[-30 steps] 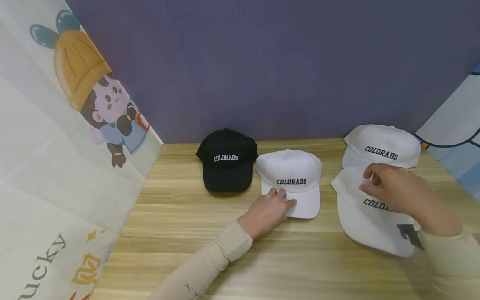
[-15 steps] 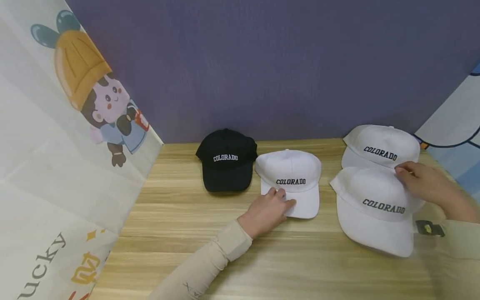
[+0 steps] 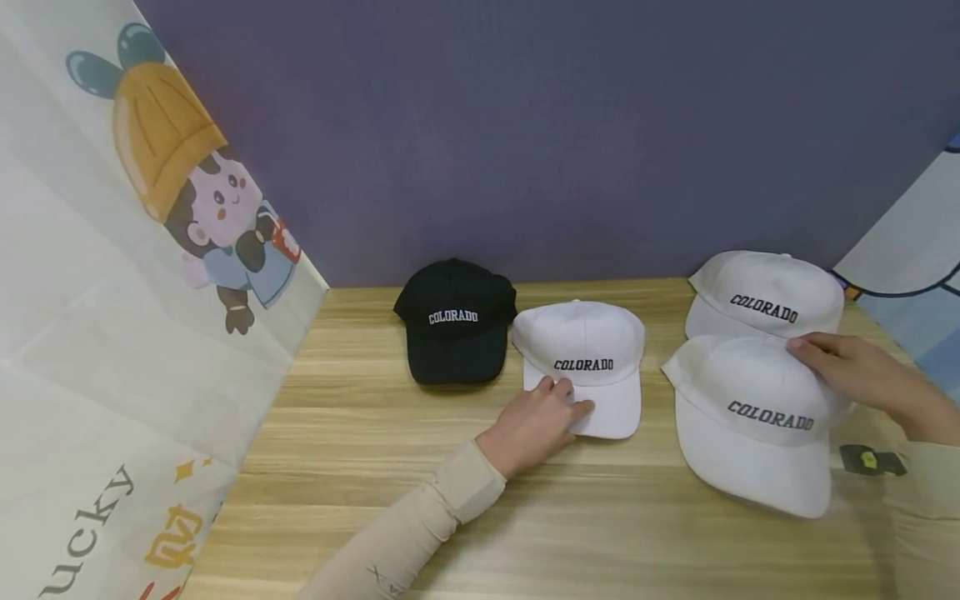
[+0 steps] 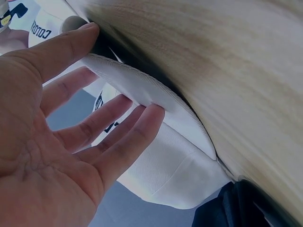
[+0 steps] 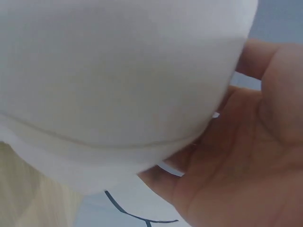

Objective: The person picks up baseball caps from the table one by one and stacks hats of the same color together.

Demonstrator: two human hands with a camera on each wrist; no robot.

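Note:
My left hand rests its fingertips on the brim of the middle white baseball cap. The left wrist view shows those fingers spread and only slightly bent along the brim edge. At the right, my right hand holds the crown of the front white cap, thumb on the near side and the other fingers behind. In the right wrist view this white cap hides part of the fingers. Both caps face me and read COLORADO.
A black COLORADO cap sits left of the middle one. Behind the front right cap stands another white cap, partly covered by it. A purple-grey wall closes the back of the wooden table; printed panels flank both sides.
My right hand has moved from over the front right cap's lettering to the right side of its crown and taken hold there. My left hand has stayed on the middle cap's brim.

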